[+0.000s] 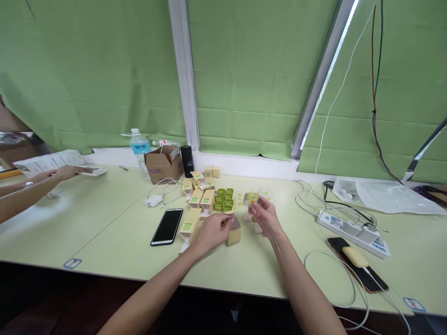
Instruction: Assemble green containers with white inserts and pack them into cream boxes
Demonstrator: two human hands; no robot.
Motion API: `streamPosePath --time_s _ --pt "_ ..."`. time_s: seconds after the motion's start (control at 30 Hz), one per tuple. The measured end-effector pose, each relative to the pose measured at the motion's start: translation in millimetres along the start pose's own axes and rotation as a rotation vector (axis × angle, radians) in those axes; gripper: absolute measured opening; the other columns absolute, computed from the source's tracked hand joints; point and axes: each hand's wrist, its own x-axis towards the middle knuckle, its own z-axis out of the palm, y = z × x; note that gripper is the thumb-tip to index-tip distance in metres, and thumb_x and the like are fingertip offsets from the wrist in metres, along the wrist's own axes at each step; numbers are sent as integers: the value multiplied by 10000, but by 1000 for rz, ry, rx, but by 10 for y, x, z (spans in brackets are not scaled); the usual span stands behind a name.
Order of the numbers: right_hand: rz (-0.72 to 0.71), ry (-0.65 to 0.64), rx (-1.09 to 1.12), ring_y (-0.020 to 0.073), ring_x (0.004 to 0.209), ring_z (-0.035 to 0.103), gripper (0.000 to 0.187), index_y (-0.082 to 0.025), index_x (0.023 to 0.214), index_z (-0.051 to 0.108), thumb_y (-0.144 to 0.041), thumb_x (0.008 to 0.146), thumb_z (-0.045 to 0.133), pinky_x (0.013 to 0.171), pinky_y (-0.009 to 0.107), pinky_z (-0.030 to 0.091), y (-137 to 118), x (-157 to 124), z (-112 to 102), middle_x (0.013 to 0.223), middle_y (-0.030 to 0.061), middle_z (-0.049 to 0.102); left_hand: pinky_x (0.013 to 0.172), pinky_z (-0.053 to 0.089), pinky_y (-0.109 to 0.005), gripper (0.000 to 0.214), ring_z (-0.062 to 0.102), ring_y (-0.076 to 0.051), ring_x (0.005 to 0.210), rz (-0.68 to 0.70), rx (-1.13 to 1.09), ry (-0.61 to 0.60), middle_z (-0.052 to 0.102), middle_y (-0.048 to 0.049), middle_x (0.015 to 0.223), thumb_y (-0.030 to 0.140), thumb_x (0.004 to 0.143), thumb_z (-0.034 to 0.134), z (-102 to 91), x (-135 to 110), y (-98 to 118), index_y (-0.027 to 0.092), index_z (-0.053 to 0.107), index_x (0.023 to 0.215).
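Small box in one hand, little clear case in the other

In the head view, the only one here, a person is working at a pale table [115, 232]. The left hand [213, 231] is curled, its fingertips closed on the upper edge of a small cardboard box [234, 233], which stands on the tabletop with its flap up. The right hand [263, 215] pinches a clear, yellow-green case [250, 199] between thumb and fingers, raised just beside that box and apart from it.

Beyond the left hand I see two rows of green containers [223, 200], with window-fronted cartons [192, 221] lying beside them and a dark-screened phone [166, 226] further left. Off at the left, a co-worker's hand [68, 172] rests by some white packaging.

To my eye, the step in hand is handling box and case together. The next move calls for a steady left grip, the flap kept out of the way, and a light pinch on the case, which looks thin-walled and easily squeezed.
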Motion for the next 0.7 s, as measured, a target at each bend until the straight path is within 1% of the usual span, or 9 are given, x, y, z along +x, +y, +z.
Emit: streamPosePath --time_s 0.1,0.17,0.23,0.3,0.37,0.47,0.53,0.63,0.7 --pt "-1 32 -24 168 723 677 569 -231 1072 697 -412 592 944 645 317 560 25 -7 -6 989 31 721 820 526 -334 274 717 -241 904 -60 -43 -27 793 -60 1008 277 928 548 18 156 -35 221 807 997" --pt "-3 24 -54 207 794 722 594 -232 1081 666 -392 585 950 664 326 577 33 -16 -9 1020 32 718 849 520 -343 275 707 -249 940 -78 -43 -47 784 -65 1028 277 915 562 29 249 -77 230 807 1031" --pt "-8 -1 -100 232 839 734 595 -234 1095 637 -404 609 936 618 312 574 28 -32 -5 1019 37 716 819 515 -343 264 697 -251 911 -78 -47 -46 773 -74 962 318 917 575 45 322 -128 229 817 977" --pt "-22 -20 -157 232 833 721 589 -232 1105 616 -442 640 912 547 288 555 14 -57 13 962 39 711 784 504 -331 268 687 -240 872 -65 -87 -22 761 -73 885 335 921 580 70 367 -178 221 819 881" --pt "-39 -42 -227 211 795 691 572 -227 1100 611 -475 664 887 487 259 519 1 -89 43 913 37 695 763 492 -318 249 677 -227 847 -57 -144 11 757 -65 840 303 906 598 102 379 -217 211 810 814" --pt "-53 -102 -337 173 719 645 532 -227 1092 607 -499 704 847 419 226 443 3 -151 104 913 38 678 755 482 -310 187 665 -213 822 -48 -230 21 759 -53 817 223 859 627 150 348 -240 198 801 796" --pt "-69 -168 -395 175 744 654 500 -236 1115 591 -500 749 805 437 226 447 23 -198 149 953 45 677 752 484 -304 178 659 -199 796 -29 -302 1 757 -44 813 182 840 618 172 313 -240 188 793 809" --pt "-125 -259 -523 180 807 671 437 -253 1165 562 -460 823 738 517 245 491 72 -264 204 1046 54 672 712 488 -289 135 645 -185 741 -25 -400 -31 744 -33 792 162 799 630 176 267 -239 161 764 789" --pt "-178 -295 -646 168 780 666 419 -254 1202 545 -420 853 706 543 259 498 100 -295 216 1093 62 667 701 497 -286 89 644 -188 735 -32 -445 -53 737 -29 784 169 760 667 156 248 -244 147 751 781"
